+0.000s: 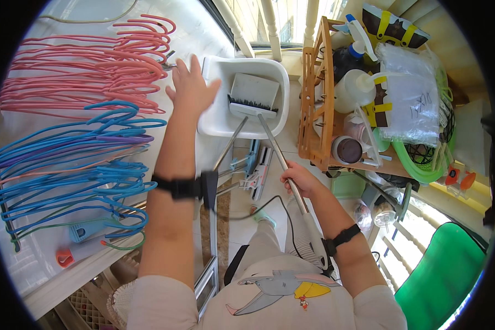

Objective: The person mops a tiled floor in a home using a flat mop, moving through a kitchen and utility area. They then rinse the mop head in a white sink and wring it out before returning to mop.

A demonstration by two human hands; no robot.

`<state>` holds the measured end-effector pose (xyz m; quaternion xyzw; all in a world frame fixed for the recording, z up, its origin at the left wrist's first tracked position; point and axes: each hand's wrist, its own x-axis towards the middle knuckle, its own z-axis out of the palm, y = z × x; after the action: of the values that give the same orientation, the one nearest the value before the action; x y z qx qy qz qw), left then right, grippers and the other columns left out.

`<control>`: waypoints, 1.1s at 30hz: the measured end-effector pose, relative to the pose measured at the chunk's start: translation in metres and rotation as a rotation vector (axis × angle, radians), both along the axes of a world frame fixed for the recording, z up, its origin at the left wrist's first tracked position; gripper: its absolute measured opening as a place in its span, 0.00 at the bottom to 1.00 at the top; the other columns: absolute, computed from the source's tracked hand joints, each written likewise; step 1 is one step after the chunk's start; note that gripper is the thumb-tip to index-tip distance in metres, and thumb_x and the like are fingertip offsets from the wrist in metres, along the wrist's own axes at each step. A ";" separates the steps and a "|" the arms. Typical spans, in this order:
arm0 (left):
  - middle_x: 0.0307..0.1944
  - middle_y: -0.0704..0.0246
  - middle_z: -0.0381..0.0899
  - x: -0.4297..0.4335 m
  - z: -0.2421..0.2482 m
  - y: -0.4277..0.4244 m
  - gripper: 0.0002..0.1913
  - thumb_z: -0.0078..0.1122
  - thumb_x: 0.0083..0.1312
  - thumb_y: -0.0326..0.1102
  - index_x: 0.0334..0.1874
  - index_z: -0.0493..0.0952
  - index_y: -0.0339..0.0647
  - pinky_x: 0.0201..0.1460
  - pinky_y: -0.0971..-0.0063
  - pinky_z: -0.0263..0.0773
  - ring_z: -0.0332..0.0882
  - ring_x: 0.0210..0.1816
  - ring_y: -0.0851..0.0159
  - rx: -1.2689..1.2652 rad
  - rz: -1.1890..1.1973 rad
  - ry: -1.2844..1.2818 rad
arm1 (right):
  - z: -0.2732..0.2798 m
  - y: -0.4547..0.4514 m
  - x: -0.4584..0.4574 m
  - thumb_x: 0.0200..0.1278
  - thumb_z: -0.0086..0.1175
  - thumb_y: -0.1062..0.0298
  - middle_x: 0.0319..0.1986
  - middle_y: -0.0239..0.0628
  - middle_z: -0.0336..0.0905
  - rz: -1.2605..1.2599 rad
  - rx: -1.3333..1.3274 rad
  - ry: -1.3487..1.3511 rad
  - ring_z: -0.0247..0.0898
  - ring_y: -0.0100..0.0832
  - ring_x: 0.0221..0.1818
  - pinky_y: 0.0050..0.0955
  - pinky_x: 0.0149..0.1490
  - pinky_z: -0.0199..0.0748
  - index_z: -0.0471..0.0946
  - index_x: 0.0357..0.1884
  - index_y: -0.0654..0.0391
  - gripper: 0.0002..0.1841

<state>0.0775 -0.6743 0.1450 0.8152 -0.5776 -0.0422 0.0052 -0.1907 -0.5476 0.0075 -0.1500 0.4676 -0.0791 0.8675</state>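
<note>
My left hand [194, 88] is raised with its fingers spread and holds nothing, beside the left rim of a white plastic basin [284, 97]. My right hand [300, 178] grips the metal handle [277, 144] of a tool whose far end reaches to the basin. In the basin lie a white dustpan [255, 88] and a broom head [252, 110] with dark bristles along the pan's edge. A second metal pole [231, 142] runs from there toward my left forearm, which partly hides it. Which pole joins the broom head and which the dustpan, I cannot tell.
Pink hangers [82, 78] and blue hangers [74, 181] lie on a white surface at left. At right, a wooden rack [324, 95] holds bottles and packets. Mop heads [260, 173] stand on the floor below the basin. A green chair back [441, 268] is at lower right.
</note>
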 end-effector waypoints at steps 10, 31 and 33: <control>0.65 0.46 0.54 0.011 -0.002 0.251 0.40 0.62 0.55 0.37 0.68 0.51 0.38 0.63 0.61 0.59 0.57 0.64 0.44 0.049 0.116 0.474 | 0.014 -0.014 0.003 0.52 0.46 0.76 0.19 0.33 0.67 0.052 -0.094 -0.011 0.62 0.20 0.13 0.24 0.20 0.66 0.63 0.37 0.55 0.10; 0.25 0.60 0.76 0.001 0.007 0.149 0.22 0.53 0.62 0.52 0.43 0.73 0.35 0.36 0.70 0.69 0.74 0.30 0.58 -0.014 0.216 0.632 | 0.019 0.046 0.009 0.61 0.44 0.69 0.33 0.37 0.72 -0.027 0.072 0.206 0.71 0.29 0.24 0.33 0.28 0.74 0.52 0.66 0.44 0.30; 0.26 0.59 0.76 0.000 0.007 0.148 0.22 0.52 0.63 0.52 0.43 0.73 0.35 0.36 0.69 0.68 0.74 0.30 0.57 0.018 0.213 0.645 | 0.014 0.048 0.009 0.62 0.42 0.71 0.26 0.33 0.66 -0.017 -0.059 0.148 0.62 0.24 0.17 0.27 0.23 0.68 0.59 0.58 0.46 0.21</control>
<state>0.0775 -0.5266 0.1517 0.8155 -0.4576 -0.3022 0.1850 -0.1813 -0.4993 0.0210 -0.1768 0.5291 -0.0890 0.8251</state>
